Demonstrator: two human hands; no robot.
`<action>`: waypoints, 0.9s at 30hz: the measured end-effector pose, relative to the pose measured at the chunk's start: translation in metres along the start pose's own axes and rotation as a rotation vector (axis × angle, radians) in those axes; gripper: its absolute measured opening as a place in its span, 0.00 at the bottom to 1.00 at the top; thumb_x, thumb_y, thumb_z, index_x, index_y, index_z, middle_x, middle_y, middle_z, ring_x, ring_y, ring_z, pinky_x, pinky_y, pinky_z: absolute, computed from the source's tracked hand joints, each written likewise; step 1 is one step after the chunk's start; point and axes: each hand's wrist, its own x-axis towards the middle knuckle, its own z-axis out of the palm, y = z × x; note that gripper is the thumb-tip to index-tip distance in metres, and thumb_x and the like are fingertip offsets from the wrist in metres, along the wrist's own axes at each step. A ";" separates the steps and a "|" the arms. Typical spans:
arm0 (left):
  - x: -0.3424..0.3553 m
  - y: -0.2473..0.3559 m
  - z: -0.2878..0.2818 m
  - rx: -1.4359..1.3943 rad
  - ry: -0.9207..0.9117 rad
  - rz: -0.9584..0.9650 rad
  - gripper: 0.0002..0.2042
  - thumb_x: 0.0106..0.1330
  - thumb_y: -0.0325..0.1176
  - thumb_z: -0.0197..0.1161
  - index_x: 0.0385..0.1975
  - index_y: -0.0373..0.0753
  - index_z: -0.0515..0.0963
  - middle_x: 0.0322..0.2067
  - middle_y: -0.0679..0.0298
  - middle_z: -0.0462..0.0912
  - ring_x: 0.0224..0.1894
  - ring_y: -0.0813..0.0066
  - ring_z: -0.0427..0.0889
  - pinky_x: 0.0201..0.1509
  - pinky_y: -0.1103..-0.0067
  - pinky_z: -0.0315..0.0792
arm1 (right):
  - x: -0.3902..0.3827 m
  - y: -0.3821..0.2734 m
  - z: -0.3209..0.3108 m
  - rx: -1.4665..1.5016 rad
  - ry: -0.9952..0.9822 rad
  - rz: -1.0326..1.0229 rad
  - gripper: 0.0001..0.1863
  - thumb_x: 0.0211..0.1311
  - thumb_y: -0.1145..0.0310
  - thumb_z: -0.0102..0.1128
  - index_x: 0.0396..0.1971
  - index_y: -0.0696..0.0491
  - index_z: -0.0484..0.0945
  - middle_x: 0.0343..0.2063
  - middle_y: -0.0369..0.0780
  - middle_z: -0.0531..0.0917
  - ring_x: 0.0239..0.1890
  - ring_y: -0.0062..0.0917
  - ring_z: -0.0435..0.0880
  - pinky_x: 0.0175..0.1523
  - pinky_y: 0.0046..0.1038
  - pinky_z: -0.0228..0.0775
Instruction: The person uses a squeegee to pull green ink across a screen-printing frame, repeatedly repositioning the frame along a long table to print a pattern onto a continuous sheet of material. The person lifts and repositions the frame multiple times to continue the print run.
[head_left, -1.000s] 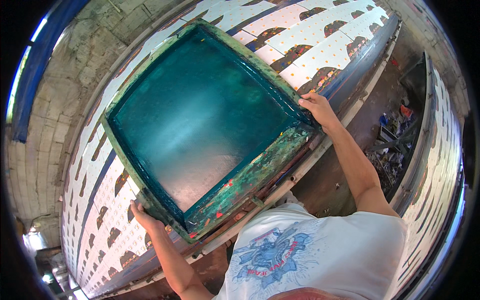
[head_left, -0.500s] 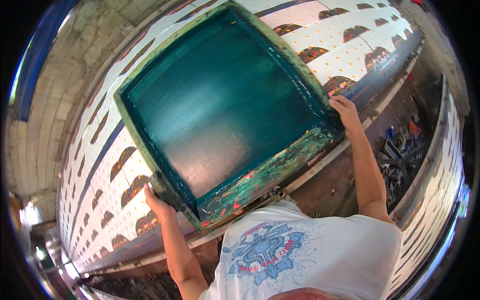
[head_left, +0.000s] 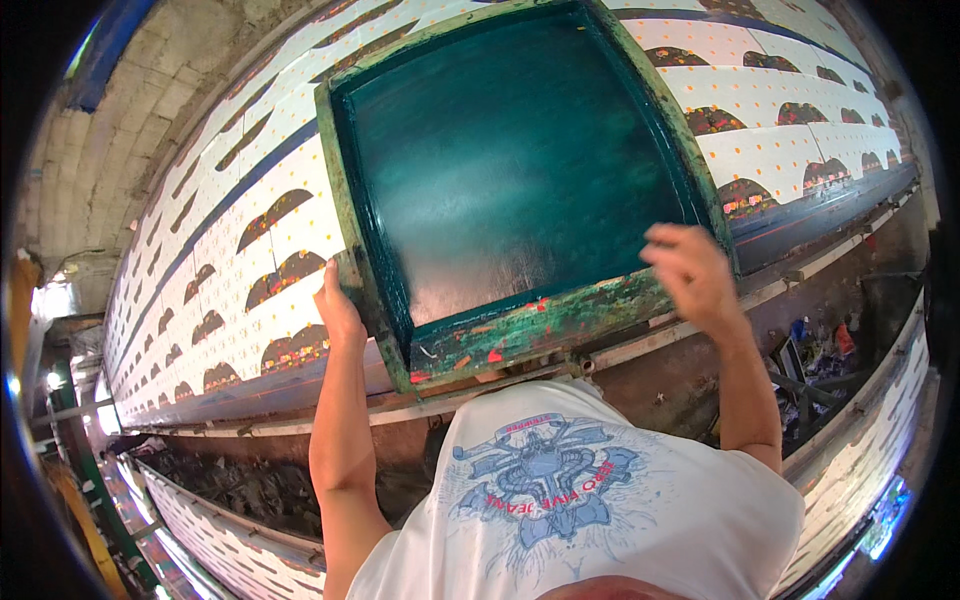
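Your left hand (head_left: 338,305) gripped the left side of the green frame (head_left: 520,330), which lay on the long cloth (head_left: 230,250). Your right hand (head_left: 692,275) hovered open over its near right corner.

Person, seen from above the head. Wearing a white short-sleeved T-shirt (head_left: 600,500), the cloth lying in soft folds across the chest and shoulders. The shirt front is carrying a printed emblem (head_left: 540,475) in grey-blue: a shield-like centre with crossed, wing-like shapes spreading to either side. Curved bands of pink-red lettering are running above and below the emblem. Both forearms are showing bare below the sleeves. Left hand (head_left: 338,308) and right hand (head_left: 692,275) are wearing no gloves, rings or wristbands that can be made out.
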 end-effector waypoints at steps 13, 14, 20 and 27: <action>-0.009 -0.007 0.016 0.413 0.040 0.167 0.37 0.85 0.59 0.50 0.43 0.22 0.87 0.36 0.45 0.90 0.41 0.58 0.86 0.53 0.62 0.77 | 0.007 -0.083 0.081 -0.299 -0.200 -0.282 0.22 0.60 0.78 0.66 0.56 0.52 0.87 0.53 0.40 0.89 0.56 0.36 0.86 0.59 0.40 0.76; -0.005 -0.007 0.008 0.426 0.058 0.211 0.36 0.85 0.59 0.50 0.46 0.22 0.87 0.39 0.44 0.91 0.43 0.56 0.87 0.55 0.62 0.77 | 0.014 -0.091 0.091 -0.312 -0.257 -0.267 0.21 0.60 0.77 0.67 0.55 0.52 0.87 0.52 0.40 0.89 0.55 0.36 0.87 0.58 0.40 0.77; 0.000 -0.011 0.005 0.435 0.096 0.296 0.35 0.84 0.58 0.51 0.55 0.25 0.87 0.49 0.39 0.91 0.56 0.45 0.89 0.64 0.60 0.77 | 0.053 -0.104 0.084 -0.286 -0.477 -0.116 0.21 0.61 0.81 0.66 0.54 0.50 0.88 0.44 0.44 0.91 0.47 0.47 0.89 0.53 0.48 0.81; 0.001 -0.012 0.004 0.465 0.091 0.291 0.35 0.83 0.60 0.50 0.55 0.29 0.88 0.50 0.40 0.91 0.57 0.42 0.89 0.64 0.58 0.77 | 0.012 -0.115 0.100 -0.364 -0.388 -0.145 0.20 0.63 0.79 0.67 0.54 0.49 0.89 0.47 0.41 0.91 0.51 0.42 0.90 0.55 0.45 0.81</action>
